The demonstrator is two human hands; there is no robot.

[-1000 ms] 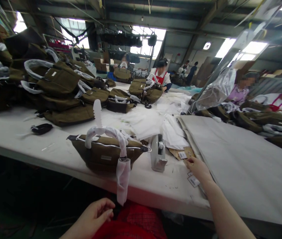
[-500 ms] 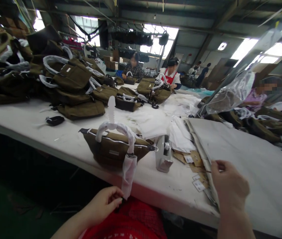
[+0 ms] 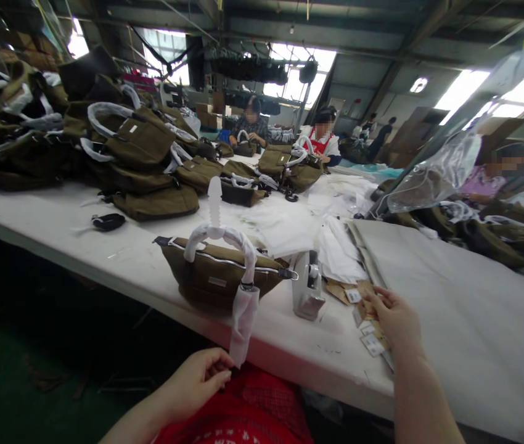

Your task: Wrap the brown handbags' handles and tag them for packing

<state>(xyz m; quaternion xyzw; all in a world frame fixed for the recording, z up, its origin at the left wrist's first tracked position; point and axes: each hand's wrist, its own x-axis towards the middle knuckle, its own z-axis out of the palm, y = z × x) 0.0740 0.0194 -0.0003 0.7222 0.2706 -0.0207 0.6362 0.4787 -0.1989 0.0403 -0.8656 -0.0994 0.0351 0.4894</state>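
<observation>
An olive-brown handbag (image 3: 211, 280) stands upright at the table's front edge, with a silver zipper along its top. White wrap covers its handle (image 3: 204, 233), and a clear plastic tag sticks up from it. A white-wrapped strap (image 3: 245, 320) hangs from the bag over the edge. My left hand (image 3: 209, 376) is at the strap's lower end, its fingers curled together; what they pinch is hidden. Over the brown paper tags (image 3: 362, 308) with white labels, my right hand (image 3: 394, 317) has its fingertips closed on a tag. Between bag and tags stands a tape dispenser (image 3: 308, 287).
More olive bags (image 3: 137, 145) are heaped at the left and back. White sheets (image 3: 340, 250) lie beyond the dispenser. A grey board (image 3: 447, 283) covers the right side. A small black wrapped item (image 3: 108, 222) lies at left. Co-workers (image 3: 320, 139) sit across the table.
My right hand has moved left and slightly up, from the board's edge onto the brown tags. My left hand stays by the strap's end. The view has shifted slightly.
</observation>
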